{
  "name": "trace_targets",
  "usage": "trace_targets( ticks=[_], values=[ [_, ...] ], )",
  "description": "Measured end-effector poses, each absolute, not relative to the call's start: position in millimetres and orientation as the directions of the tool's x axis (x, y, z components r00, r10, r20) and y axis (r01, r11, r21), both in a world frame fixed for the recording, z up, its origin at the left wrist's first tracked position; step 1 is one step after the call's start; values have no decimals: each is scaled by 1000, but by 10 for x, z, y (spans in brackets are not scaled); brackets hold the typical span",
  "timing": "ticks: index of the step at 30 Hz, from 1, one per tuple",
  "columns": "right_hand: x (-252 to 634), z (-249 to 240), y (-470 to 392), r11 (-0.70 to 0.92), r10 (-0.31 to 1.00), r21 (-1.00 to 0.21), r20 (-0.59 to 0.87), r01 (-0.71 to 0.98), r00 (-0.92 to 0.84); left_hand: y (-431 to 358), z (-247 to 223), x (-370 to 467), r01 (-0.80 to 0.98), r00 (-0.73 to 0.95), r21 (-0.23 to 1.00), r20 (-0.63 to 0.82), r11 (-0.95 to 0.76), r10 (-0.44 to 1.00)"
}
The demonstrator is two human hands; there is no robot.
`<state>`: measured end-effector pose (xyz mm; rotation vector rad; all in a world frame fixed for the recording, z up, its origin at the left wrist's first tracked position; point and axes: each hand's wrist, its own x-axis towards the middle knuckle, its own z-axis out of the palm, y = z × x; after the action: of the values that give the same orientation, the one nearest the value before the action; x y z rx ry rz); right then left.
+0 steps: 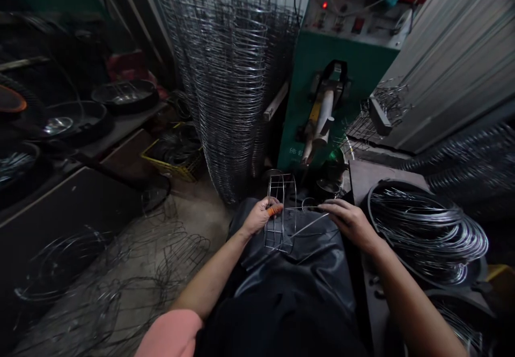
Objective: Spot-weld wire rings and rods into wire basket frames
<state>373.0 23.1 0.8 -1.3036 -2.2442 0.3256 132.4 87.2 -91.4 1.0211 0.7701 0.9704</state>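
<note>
My left hand (262, 216), with something orange on one finger, is closed on a small wire frame (283, 239) that stands above my dark apron (322, 271). Thin wire pieces (310, 225) stretch from the frame toward my right hand (346, 218). The fingers of my right hand are pressed together around the end of a wire, to the right of the frame.
A tall stack of wire rings (233, 88) stands ahead, beside a green machine (346, 51) with a projecting arm. A basin (372, 206) of wire hoops is at my right. Loose wire frames (161, 260) lie on the left floor near a yellow crate (169, 169).
</note>
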Motion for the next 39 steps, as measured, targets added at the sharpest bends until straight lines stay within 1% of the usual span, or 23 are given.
trace_targets(
  ticks=[2,4,6,7,9,12,15,18,21,24,26,29,32,35,39],
  values=[
    [3567,152,159,603,797,-355,297,714,-525,892,-895,1333,-292,368,929,-110,227,923],
    [3441,315,73,689,724,-289,236,665,-648,906,-881,1342,-297,339,922,-143,250,930],
    [3410,487,-10,737,671,-256,176,625,-720,919,-872,1348,-306,308,912,-177,274,935],
    [3440,574,-40,737,671,-250,155,628,-726,928,-866,1350,-313,294,905,-194,287,936],
    [3592,747,-63,684,726,-256,150,683,-671,957,-842,1349,-333,274,891,-222,309,936],
    [3967,995,14,547,837,-273,208,792,-506,1031,-742,1327,-362,265,882,-212,301,941],
    [4348,1186,177,436,885,-283,307,854,-350,1125,-561,1272,-344,307,898,-170,276,936],
    [4614,1216,367,328,919,-310,323,892,-226,1217,-380,1212,-310,345,921,-123,237,931],
    [4755,1003,580,270,927,-303,340,914,-160,1314,-299,1197,-290,354,934,-95,206,930],
    [4806,605,795,243,900,-248,419,938,-122,1418,-339,1252,-267,351,939,-116,217,929],
    [4796,319,913,236,877,-236,470,943,-102,1481,-402,1320,-259,349,939,-128,227,928],
    [4708,-29,1028,248,843,-306,535,919,-49,1552,-506,1446,-251,360,939,-134,234,923],
    [4534,-258,1078,270,814,-395,581,878,11,1610,-609,1568,-229,376,939,-159,257,913],
    [4335,-416,1097,298,824,-468,566,832,24,1673,-704,1658,-196,351,940,-200,280,915],
    [4214,-583,1144,308,856,-534,517,787,15,1764,-765,1724,-180,317,935,-240,306,918]
  ],
)
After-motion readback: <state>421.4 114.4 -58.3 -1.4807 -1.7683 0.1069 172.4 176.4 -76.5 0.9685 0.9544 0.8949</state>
